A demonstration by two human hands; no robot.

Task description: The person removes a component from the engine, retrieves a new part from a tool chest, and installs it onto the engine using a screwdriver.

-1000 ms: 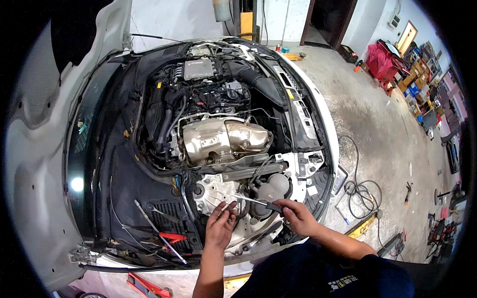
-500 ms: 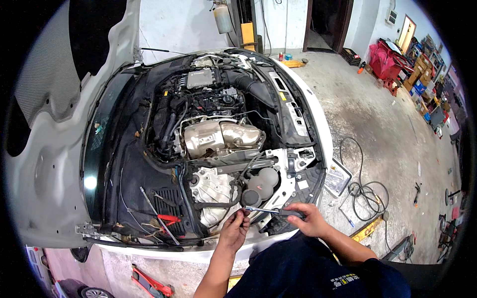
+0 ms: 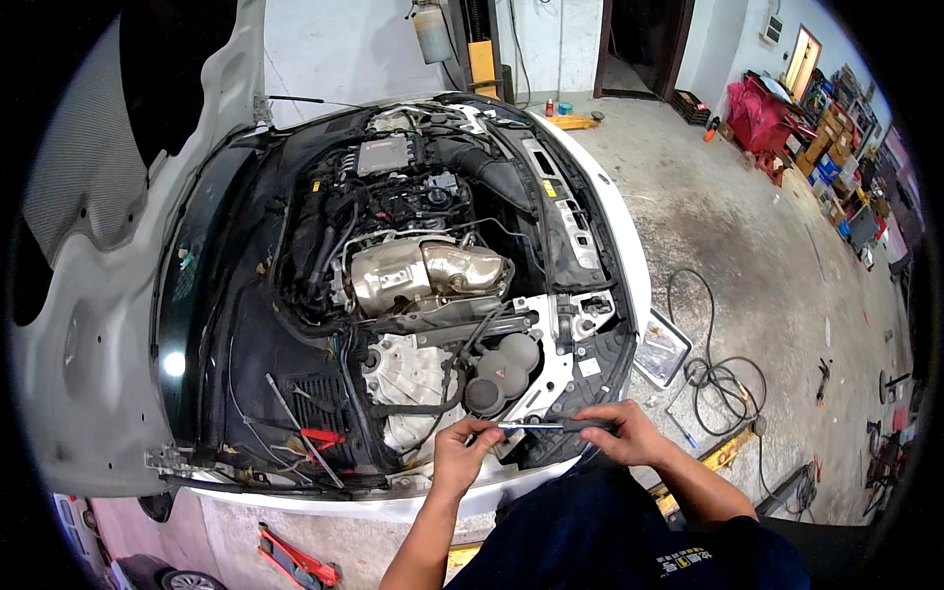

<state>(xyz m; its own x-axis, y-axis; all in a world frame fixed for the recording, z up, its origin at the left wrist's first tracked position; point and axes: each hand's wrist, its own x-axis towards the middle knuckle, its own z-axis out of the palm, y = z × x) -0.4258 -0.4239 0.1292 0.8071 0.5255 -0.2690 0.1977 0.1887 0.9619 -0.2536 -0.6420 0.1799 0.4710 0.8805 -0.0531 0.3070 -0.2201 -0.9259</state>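
Note:
I stand at the front of a white car with its engine bay (image 3: 413, 285) uncovered. My right hand (image 3: 619, 433) grips the dark handle of a slim metal tool (image 3: 536, 426) held level in front of me. My left hand (image 3: 462, 452) pinches the tool's shiny far end with its fingertips. Both hands hover over the front edge of the bay, just below two round black caps (image 3: 501, 369) and a pale aluminium engine casing (image 3: 408, 379). A silver heat shield (image 3: 423, 270) sits higher up in the bay.
The raised white hood (image 3: 88, 295) fills the left. Long thin rods (image 3: 300, 428) and red-handled pliers (image 3: 323, 436) lie in the bay's front left. A tray (image 3: 661, 346) and coiled black hose (image 3: 723, 379) lie on the concrete floor to the right. A red tool (image 3: 295, 560) lies below the bumper.
My hands and the tool have drawn back from over the engine casing toward my body, near the bumper edge. My head has shifted, so the car sits higher in view.

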